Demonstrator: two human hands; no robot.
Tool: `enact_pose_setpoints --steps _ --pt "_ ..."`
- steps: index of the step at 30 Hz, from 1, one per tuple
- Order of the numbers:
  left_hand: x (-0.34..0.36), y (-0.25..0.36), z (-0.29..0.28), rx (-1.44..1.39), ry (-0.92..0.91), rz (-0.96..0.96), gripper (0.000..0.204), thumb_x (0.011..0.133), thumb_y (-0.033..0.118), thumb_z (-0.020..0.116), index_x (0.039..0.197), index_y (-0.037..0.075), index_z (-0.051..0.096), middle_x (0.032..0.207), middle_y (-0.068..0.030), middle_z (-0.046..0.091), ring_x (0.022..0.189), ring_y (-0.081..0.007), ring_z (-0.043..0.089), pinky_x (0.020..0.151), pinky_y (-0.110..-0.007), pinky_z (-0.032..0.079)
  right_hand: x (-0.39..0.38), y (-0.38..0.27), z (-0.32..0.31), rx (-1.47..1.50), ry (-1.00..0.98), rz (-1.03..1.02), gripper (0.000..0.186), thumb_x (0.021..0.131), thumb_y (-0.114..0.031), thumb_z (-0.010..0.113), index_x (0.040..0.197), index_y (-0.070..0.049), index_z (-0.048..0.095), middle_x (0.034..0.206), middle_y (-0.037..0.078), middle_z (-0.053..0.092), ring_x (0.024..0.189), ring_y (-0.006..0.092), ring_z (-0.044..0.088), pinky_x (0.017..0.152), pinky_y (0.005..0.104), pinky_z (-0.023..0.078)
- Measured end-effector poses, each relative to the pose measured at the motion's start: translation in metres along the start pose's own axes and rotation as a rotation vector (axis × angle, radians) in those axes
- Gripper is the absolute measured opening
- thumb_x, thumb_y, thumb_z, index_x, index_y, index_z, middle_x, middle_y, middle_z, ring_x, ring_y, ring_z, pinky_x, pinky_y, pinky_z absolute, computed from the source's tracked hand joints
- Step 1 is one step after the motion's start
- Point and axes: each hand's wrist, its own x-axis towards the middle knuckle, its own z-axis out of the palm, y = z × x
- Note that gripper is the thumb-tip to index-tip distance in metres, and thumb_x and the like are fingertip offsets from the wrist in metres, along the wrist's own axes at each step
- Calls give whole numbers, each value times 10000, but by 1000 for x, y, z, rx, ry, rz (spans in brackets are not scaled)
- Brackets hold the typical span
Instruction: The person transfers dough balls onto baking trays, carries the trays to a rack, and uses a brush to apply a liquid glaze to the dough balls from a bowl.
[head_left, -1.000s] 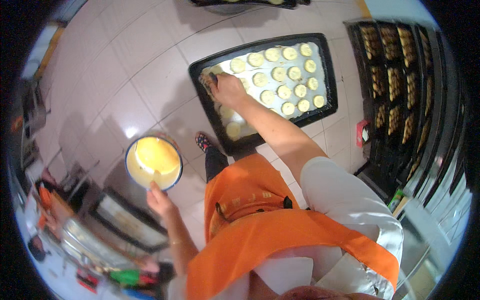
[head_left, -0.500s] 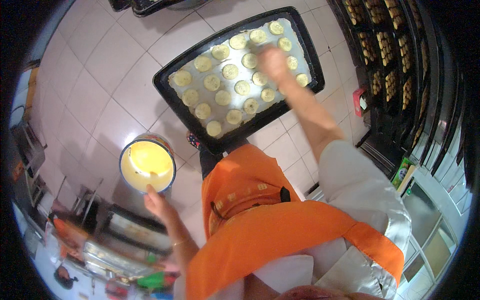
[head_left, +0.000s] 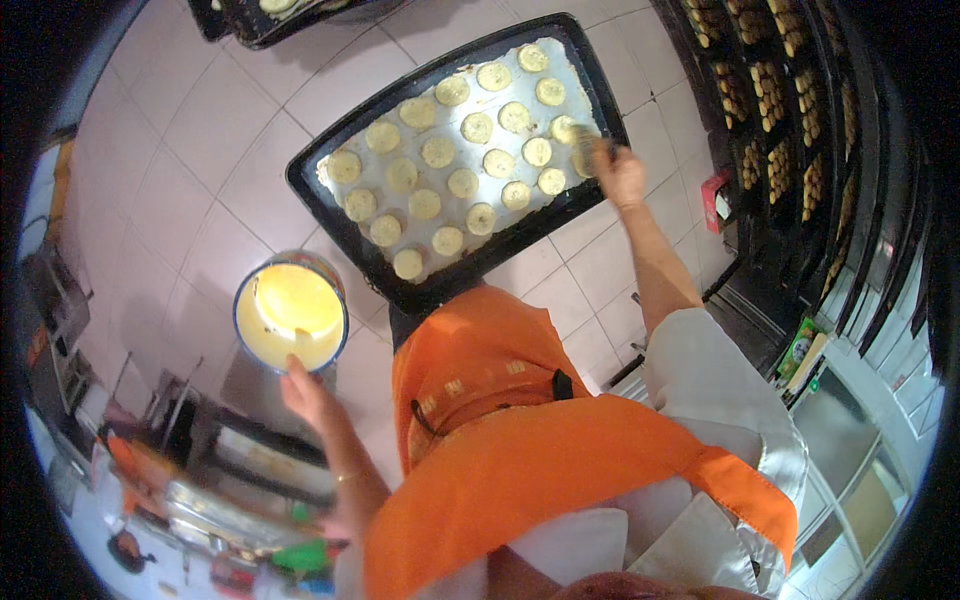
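My left hand (head_left: 308, 388) grips the near rim of a round enamel pot (head_left: 338, 275) with a dark blue edge. Yellow liquid (head_left: 290, 300) shows inside it. A large black baking tray (head_left: 305, 180) lies ahead of me, lined with pale paper and set with rows of round, flat dough pieces (head_left: 437, 152). Over the tray's right side, my right hand (head_left: 622, 178) is closed on what looks like a pastry brush (head_left: 586, 155). The brush's head is blurred and sits over a dough piece near the right edge.
A dark rack (head_left: 735, 95) loaded with trays of browned baked pieces stands at the right. More black trays (head_left: 265, 35) are at the top left. A red box (head_left: 716, 202) sits beside the rack. Another person (head_left: 128, 548) is at the lower left, among work surfaces.
My right hand has moved right and a little nearer, from the tray's upper middle to its right edge. My left hand still grips the pot. The tray appears slightly farther left in view.
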Motion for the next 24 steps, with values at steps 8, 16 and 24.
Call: enact_pose_setpoints --steps 8,16,24 --pt "-14 14 6 -90 -101 5 308 950 249 539 992 -51 592 883 -63 628 703 -75 519 593 -216 369 -59 -48 31 -227 -111 -125 239 865 -251 576 858 -18 625 871 171 634 707 365 611 641 446 517" --pt "-23 4 1 -169 -89 23 290 960 233 527 1011 -47 584 889 -37 631 719 -72 527 610 -211 381 -44 -129 62 110 -515 -261 416 891 -377 541 891 32 619 823 232 642 794 390 627 681 434 517" --pt "-16 -34 -19 -130 -57 -54 245 968 184 519 986 -41 613 929 -42 650 807 -71 549 735 -220 434 79 -8 -23 -332 -108 33 561 862 -517 535 850 34 643 831 258 649 835 397 640 734 448 518"
